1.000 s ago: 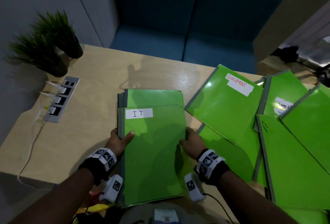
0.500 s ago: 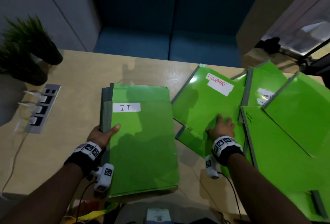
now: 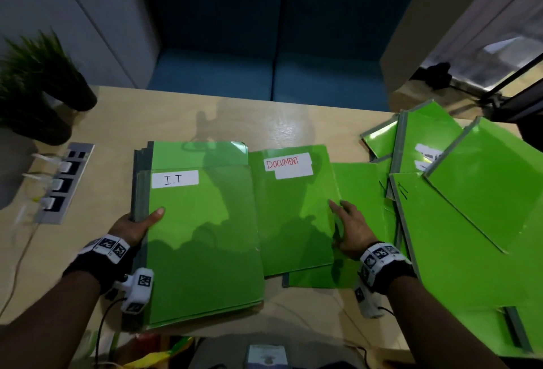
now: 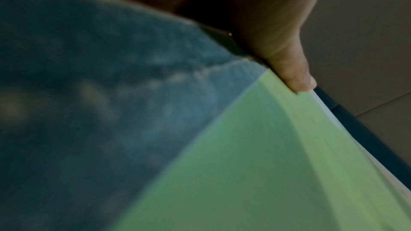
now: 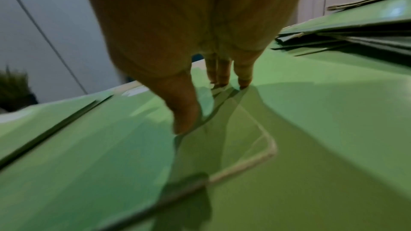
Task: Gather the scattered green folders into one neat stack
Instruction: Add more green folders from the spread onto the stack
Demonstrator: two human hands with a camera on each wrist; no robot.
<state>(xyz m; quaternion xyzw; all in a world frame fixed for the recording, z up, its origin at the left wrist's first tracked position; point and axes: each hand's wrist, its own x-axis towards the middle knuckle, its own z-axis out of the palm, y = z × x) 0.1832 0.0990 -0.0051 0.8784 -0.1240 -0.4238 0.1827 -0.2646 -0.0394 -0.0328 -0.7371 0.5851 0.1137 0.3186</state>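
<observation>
A white rectangular label (image 3: 175, 178) on the top glossy green folder of the stack (image 3: 202, 239) reads "I.T" in dark handwriting. Just beside it, a white stepped label (image 3: 291, 165) on the neighbouring flat green folder (image 3: 293, 215) reads "DOCUMENT" in red capitals. A white label on a green folder farther right (image 3: 427, 152) is too glared to read.

The stack (image 3: 202, 230) lies left on the table (image 3: 123, 121) — DOCUMENT folder (image 3: 291, 210) just right, scattered folders (image 3: 470, 207) beyond.
</observation>
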